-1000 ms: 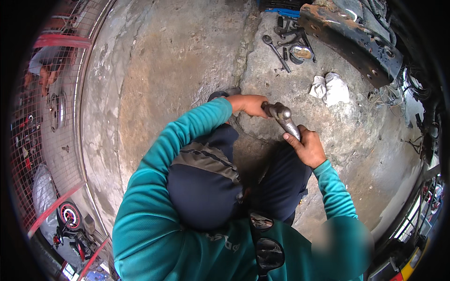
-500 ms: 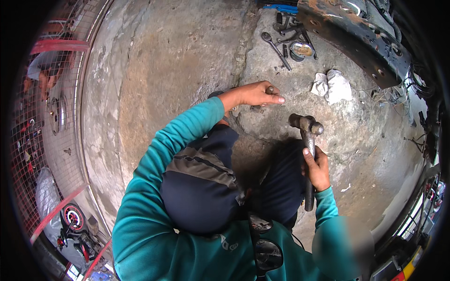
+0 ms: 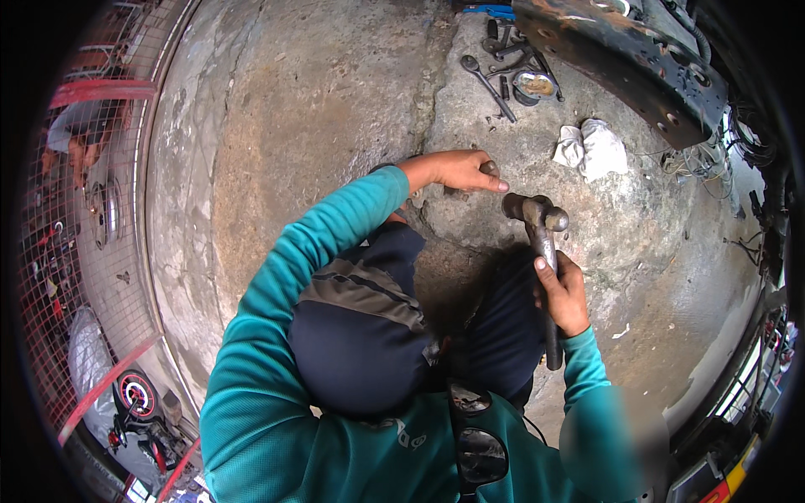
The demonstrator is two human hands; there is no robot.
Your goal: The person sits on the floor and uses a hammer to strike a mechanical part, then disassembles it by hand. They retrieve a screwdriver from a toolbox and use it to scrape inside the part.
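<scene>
Hammering seems in hand: right hand (image 3: 565,298) wraps hammer (image 3: 542,233), at four o'clock from left hand (image 3: 459,170), which curls around a rod (image 3: 490,168); striking would need careful aim.

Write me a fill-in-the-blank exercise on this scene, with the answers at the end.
1. The right hand grips a ____ by its handle.
2. A rounded piece shows in the grip of the other hand, the ____ one.
3. The crumpled cloth on the floor is ____ in colour.
4. The red-railed fence stands on the picture's ____ side.

Missing words: hammer; left; white; left.
</scene>
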